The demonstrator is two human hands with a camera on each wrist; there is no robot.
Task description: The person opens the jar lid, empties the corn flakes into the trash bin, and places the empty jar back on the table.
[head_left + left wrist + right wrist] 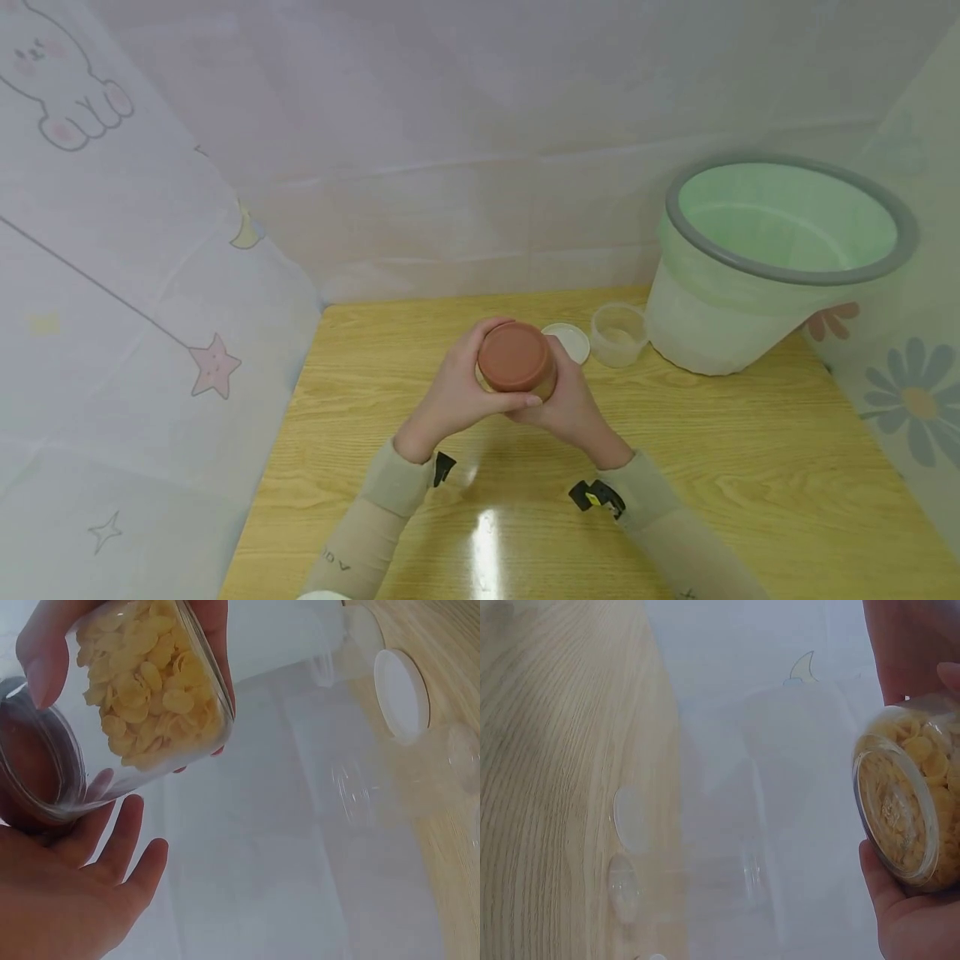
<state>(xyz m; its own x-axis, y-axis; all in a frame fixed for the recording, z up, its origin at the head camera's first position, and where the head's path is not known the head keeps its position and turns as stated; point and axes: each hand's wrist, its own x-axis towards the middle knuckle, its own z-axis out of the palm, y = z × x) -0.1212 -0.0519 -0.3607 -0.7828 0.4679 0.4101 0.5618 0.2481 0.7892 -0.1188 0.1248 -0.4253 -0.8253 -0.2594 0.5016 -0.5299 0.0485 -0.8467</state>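
Observation:
Both hands hold up a clear glass jar point(67, 720) of yellow flakes point(150, 682), tilted, with a reddish-brown lid point(513, 357) on its top. My left hand point(457, 387) grips the jar at the lid, its thumb along the near side in the head view. Around the glass body, my right hand point(573, 407) holds from the other side, its fingers partly hidden by the jar. In the right wrist view the round glass base point(896, 814) faces the camera.
Behind the hands lie a round white lid point(570, 340) and a clear plastic tub point(619, 350) on the wooden table point(360, 392). A large green-and-white bucket point(705, 325) with a grey rim stands at the back right. Patterned cloth point(465, 225) hangs around the table.

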